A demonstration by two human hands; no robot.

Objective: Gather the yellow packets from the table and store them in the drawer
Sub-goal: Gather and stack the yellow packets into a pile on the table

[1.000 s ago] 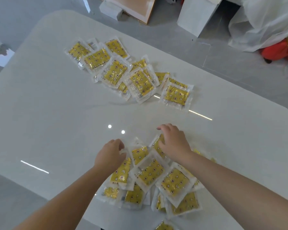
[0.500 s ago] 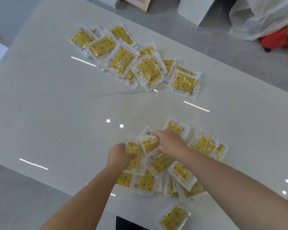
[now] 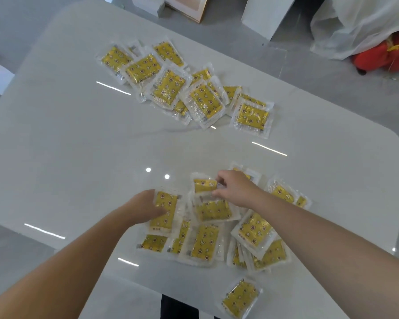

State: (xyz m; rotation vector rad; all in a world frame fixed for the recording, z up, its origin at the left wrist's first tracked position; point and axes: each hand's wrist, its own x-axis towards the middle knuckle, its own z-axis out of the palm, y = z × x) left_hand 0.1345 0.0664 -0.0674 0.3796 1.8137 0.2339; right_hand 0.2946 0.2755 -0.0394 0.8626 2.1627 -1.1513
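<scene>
Several yellow packets in clear wrappers lie in two groups on the white table (image 3: pixel 67 146). The far group (image 3: pixel 184 88) stretches across the table's back. The near pile (image 3: pixel 217 229) sits under my hands. My left hand (image 3: pixel 145 207) grips the left edge of one yellow packet (image 3: pixel 165 212), thumb on top. My right hand (image 3: pixel 236 188) pinches the right end of a small yellow packet (image 3: pixel 204 185) at the pile's top. One lone packet (image 3: pixel 240 298) lies near the front edge. No drawer is in view.
Beyond the table's far edge stand a white box (image 3: pixel 265 14), a framed board (image 3: pixel 187 6), a white sheet-covered heap (image 3: pixel 364 21) and a red object (image 3: pixel 382 58) on the grey floor. The table's left half holds only light reflections.
Both hands moved from pressing on the pile to taking hold of single packets. The near pile has spread out, and the lone packet at the front edge has come into view.
</scene>
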